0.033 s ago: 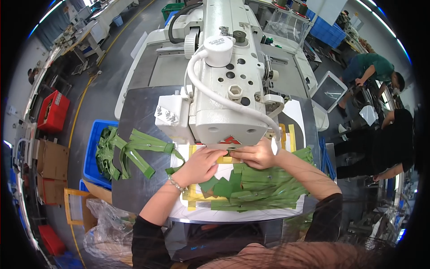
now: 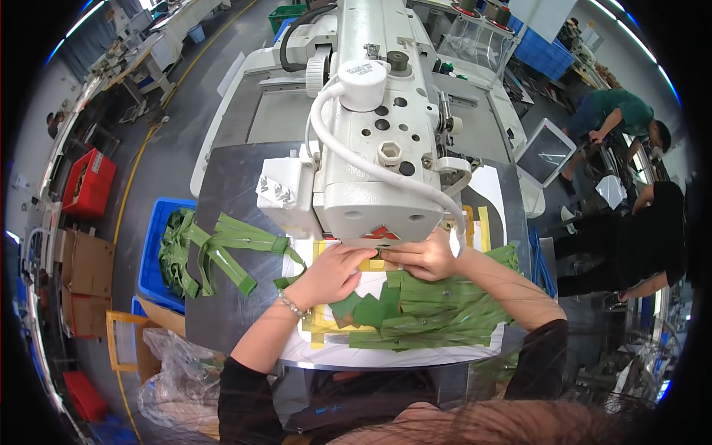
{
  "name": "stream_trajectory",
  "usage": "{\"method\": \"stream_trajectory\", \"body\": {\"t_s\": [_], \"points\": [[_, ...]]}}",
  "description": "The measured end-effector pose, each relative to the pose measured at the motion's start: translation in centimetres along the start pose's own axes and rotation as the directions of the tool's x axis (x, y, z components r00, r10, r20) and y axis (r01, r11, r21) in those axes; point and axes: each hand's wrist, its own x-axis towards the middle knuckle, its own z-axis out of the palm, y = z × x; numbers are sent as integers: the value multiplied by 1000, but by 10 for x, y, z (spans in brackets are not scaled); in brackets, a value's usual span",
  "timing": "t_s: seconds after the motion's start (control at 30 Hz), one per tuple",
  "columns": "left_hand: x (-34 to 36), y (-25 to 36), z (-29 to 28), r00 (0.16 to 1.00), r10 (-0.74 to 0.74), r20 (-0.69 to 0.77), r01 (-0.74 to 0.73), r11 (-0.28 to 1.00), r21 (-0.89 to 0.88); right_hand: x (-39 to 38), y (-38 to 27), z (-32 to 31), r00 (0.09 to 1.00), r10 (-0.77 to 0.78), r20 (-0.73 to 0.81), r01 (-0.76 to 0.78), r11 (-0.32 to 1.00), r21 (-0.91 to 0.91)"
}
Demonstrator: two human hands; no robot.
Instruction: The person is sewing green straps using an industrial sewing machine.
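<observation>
1. The left hand [image 2: 341, 265] reaches in under the front of the white sewing machine [image 2: 382, 196], fingertips at a small green piece [image 2: 380, 254]; whether it pinches or only presses, I cannot tell.
2. The right hand [image 2: 424, 256] meets it from the other side, fingers bent together; its grip cannot be told either.
3. The small green piece sits between both sets of fingertips.
4. Green straps [image 2: 452, 304] lie heaped on the worktop [image 2: 222, 315], near the right hand; others trail from a blue bin [image 2: 153, 248].
5. A round white cap [image 2: 362, 74] bears tiny print, a white box [image 2: 278, 191] dark lettering, the machine's front a red emblem [image 2: 382, 232].
</observation>
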Motion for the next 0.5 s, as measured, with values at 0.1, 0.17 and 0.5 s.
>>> {"method": "stream_trajectory", "body": {"t_s": [0.1, 0.17, 0.5], "points": [[-1, -1, 1, 1000, -22, 20, 22, 1000, -2, -3, 2, -1, 999, -14, 37, 12, 999, 42], [-3, -3, 0, 1000, 0, 28, 0, 1000, -6, -6, 1, 0, 999, -4, 53, 1, 998, 69], [-3, -3, -3, 997, -29, 71, 34, 997, -69, -2, -11, 3, 993, 114, 15, -115, 974, 195]]}}
